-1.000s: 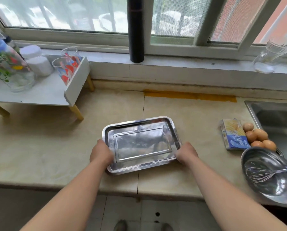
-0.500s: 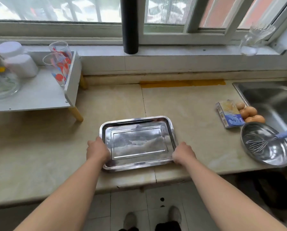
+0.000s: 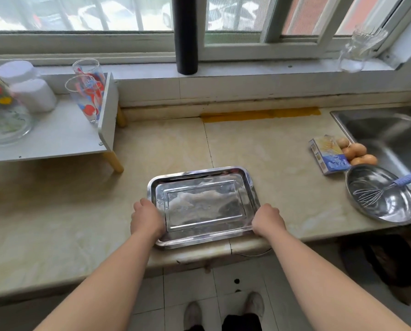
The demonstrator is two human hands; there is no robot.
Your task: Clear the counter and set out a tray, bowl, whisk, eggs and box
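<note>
White shelf [image 3: 56,139] on short wooden legs stands at the far left of the beige stone counter [image 3: 56,211], bearing a flower-printed glass jar [image 3: 1,115], two white cups [image 3: 32,94] and two red-and-blue printed glasses [image 3: 89,96]. At the counter's front edge, near the middle, lies the steel tray [image 3: 202,204], long side toward the person. The left hand [image 3: 147,219] grips its left short edge and the right hand [image 3: 267,219] its right short edge, both near the front corners with fingers curled round the rim. Well to the right, a blue and yellow box [image 3: 328,155] lies just beside a cluster of brown eggs [image 3: 358,151] at the rim of the sink [image 3: 385,137]. In front of them sits the steel bowl [image 3: 390,209], holding a whisk [image 3: 371,194] whose blue handle leans out over its right rim.
</note>
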